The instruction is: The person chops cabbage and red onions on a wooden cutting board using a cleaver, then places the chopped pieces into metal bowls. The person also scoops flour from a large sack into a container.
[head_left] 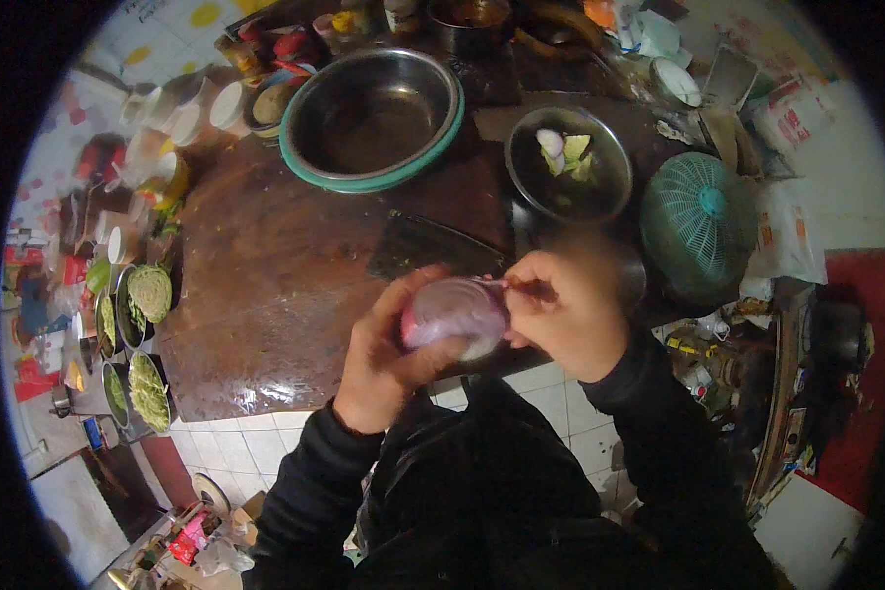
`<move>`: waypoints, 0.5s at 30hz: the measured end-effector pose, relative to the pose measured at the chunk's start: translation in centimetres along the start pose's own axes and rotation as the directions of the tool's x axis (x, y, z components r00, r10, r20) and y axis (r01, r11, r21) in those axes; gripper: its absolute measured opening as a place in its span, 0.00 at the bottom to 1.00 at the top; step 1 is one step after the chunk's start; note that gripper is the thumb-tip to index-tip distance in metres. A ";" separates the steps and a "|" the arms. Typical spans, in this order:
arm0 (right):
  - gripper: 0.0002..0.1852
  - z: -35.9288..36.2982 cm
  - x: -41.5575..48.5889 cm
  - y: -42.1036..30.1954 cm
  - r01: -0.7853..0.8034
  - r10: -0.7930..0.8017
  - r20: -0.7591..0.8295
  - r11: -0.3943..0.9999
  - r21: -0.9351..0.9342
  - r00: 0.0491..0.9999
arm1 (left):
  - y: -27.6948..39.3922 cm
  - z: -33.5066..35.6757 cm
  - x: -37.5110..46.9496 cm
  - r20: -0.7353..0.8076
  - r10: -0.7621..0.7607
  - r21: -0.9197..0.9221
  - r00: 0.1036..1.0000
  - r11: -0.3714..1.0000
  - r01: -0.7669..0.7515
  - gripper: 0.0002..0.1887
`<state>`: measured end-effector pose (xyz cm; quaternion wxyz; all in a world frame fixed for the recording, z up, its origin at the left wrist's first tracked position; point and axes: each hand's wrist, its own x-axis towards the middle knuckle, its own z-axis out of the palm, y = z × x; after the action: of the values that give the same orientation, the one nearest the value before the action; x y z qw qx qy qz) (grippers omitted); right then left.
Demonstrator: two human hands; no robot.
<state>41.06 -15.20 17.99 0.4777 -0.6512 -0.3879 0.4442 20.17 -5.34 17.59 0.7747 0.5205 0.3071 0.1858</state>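
A purple onion (pixel 457 317) is held over the near edge of the dark wooden table (pixel 265 310). My left hand (pixel 391 354) wraps around its left side, with the thumb across the front. At the onion's right side, my right hand (pixel 568 310) pinches a thin strip of its skin between thumb and fingers. Just beyond my hands a cleaver (pixel 442 243) lies flat on the table, partly hidden by them. A steel bowl (pixel 520 188) behind my right hand holds onion pieces (pixel 552 147) and pale green leaf scraps (pixel 579 151).
A large steel basin (pixel 372 133) sits in a green plastic basin (pixel 295 158) at the back. On the right stands a green mesh basket (pixel 708 214), upside down. Along the left edge are bowls of shredded cabbage (pixel 149 391) and a cut cabbage (pixel 150 293).
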 end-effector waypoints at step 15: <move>0.07 -3.0 -0.5 -1.0 -0.226 0.161 0.213 0.916 0.331 0.964 | -1.1 2.1 3.8 0.034 -0.075 -0.219 0.997 0.972 0.081 0.43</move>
<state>43.66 -16.23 19.52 0.5028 -0.5471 -0.2774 0.6090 24.37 -4.93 16.09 0.8383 0.4213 0.2947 0.1815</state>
